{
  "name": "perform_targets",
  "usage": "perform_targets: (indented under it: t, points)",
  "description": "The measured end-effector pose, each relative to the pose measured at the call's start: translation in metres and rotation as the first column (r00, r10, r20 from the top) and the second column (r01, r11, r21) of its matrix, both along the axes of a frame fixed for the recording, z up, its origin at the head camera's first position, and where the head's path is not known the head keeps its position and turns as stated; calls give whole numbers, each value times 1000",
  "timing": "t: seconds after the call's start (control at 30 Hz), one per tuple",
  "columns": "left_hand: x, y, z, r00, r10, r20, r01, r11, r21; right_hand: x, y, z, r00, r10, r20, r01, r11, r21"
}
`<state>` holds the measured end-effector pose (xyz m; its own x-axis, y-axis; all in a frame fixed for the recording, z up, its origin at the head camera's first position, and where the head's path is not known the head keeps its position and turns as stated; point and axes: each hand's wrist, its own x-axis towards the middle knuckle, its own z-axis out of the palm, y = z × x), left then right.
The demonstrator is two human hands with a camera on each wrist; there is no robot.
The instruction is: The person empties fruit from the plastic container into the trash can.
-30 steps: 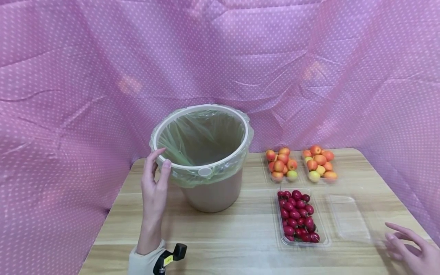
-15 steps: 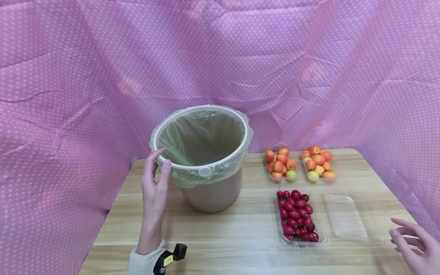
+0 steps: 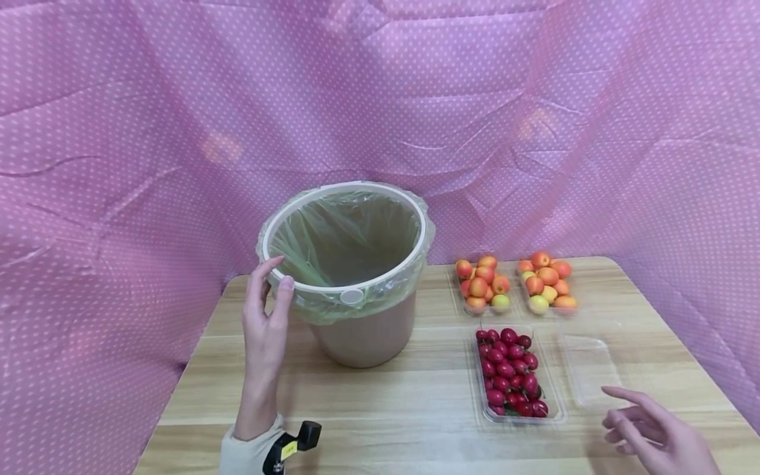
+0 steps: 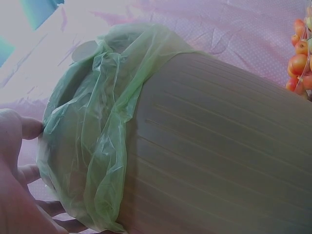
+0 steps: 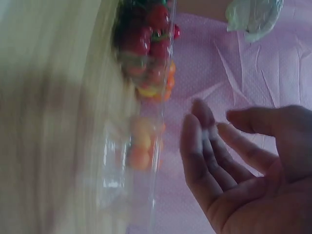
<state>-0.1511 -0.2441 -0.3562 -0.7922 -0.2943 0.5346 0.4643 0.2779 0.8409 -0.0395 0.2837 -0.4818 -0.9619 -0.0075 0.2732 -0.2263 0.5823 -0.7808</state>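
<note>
At the left of the table stands a taupe trash bin [image 3: 368,343] lined with a pale green plastic bag [image 3: 332,310] folded over its white rim. My left hand [image 3: 265,330] holds the bin's left rim, thumb and fingers on the bagged edge; the left wrist view shows the fingers [image 4: 31,174] against it. My right hand [image 3: 659,429] is over the table at lower right, fingers loosely bent, holding nothing. It is nearest a clear plastic container [image 3: 590,369]. Left of that sits a clear box [image 3: 557,402] of small dark red fruits [image 3: 510,369].
Two clear boxes of orange-red and yellow fruits [image 3: 483,284] [image 3: 546,280] stand at the back right of the wood-grain table [image 3: 415,422]. A pink dotted cloth [image 3: 380,99] hangs behind and at both sides.
My right hand drew slightly right, then moved left to the near edge of the clear container. My left hand stays at the bin's rim. The view has shifted a little.
</note>
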Motion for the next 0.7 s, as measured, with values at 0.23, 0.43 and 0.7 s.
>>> perform_targets:
  t: [0.23, 0.43, 0.7]
  points:
    - [2, -2, -1, 1000, 8, 17, -8, 1000, -3, -2, -20, -11, 979, 204, 18, -201, 975, -90]
    - [3, -3, -1, 1000, 7, 18, -7, 1000, 0, -8, -31, -17, 960, 280, 34, -274, 954, -123]
    - [0, 0, 0, 1000, -1, -5, 1, 1000, -7, -14, -49, -17, 974, 176, 141, -170, 984, -57]
